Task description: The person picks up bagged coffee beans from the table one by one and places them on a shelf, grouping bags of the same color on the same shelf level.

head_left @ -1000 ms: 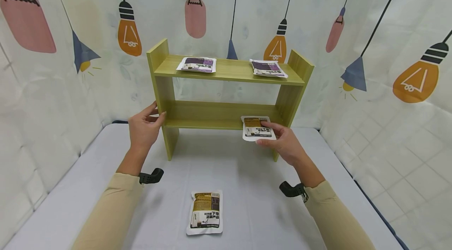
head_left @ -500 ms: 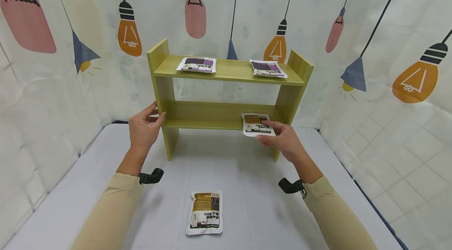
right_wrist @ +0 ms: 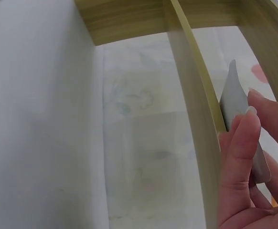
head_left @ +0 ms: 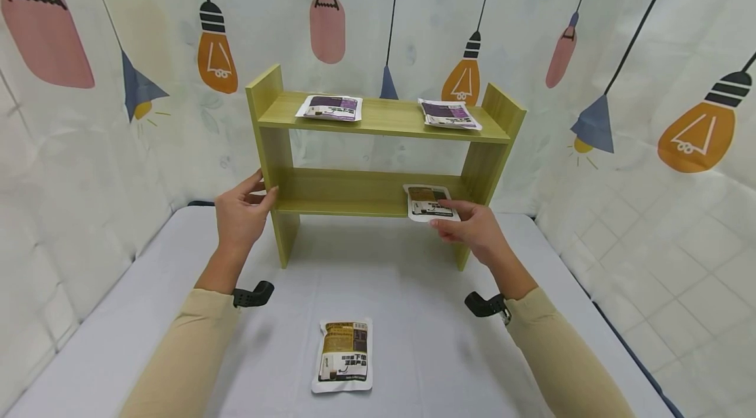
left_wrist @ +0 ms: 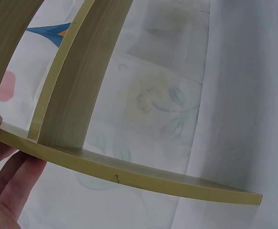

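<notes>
Your left hand (head_left: 243, 211) grips the rack (head_left: 275, 149), your right hand (head_left: 474, 229) pinches the packet (head_left: 428, 200) at the lower shelf's (head_left: 342, 192) right end; hold its near edge, as it is likely light and pliable.

Booth-like space within lamp-print sheeting (head_left: 266, 11)

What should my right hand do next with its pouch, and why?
Probably slide the pouch farther back over the lower board: your right hand pinches it, its near edge appears past the board's front in the head view, and your left hand grips the shelf.
</notes>
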Motion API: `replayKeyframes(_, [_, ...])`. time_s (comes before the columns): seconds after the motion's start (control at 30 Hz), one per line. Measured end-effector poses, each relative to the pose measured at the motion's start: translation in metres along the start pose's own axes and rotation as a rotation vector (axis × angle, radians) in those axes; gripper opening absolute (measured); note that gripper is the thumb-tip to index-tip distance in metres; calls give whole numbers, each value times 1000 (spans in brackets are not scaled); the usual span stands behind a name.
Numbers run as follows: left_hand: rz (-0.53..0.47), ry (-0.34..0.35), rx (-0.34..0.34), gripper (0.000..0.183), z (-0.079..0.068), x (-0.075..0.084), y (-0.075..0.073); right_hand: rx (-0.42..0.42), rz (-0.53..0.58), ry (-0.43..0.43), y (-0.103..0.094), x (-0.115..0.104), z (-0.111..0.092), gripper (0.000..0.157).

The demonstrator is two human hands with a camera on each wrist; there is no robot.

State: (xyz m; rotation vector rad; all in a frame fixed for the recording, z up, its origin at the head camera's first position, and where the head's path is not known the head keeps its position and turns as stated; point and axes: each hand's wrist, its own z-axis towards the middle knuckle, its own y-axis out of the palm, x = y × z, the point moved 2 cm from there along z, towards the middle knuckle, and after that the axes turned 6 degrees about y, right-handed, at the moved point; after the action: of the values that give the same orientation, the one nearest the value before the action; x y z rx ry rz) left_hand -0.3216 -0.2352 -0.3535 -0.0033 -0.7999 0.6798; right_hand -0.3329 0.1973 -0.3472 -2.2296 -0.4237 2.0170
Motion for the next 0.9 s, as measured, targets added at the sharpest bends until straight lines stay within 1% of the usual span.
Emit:
replayKeyframes(0.17, [4, 1, -1, 46, 0, -1, 0, 6, 17, 22, 0, -2, 2, 66])
replayKeyframes(0.53, [6, 0, 0, 46, 0, 0, 1, -6, 42, 9, -1, -6, 4, 62])
replayKeyframes(0.6, [4, -3, -1, 47, 0, 0, 1, -9, 34, 2, -1, -7, 4, 62])
replayKeyframes(0.9, [29, -5, -6, 47, 1, 0, 0, 21, -8, 2, 0, -9, 7, 60])
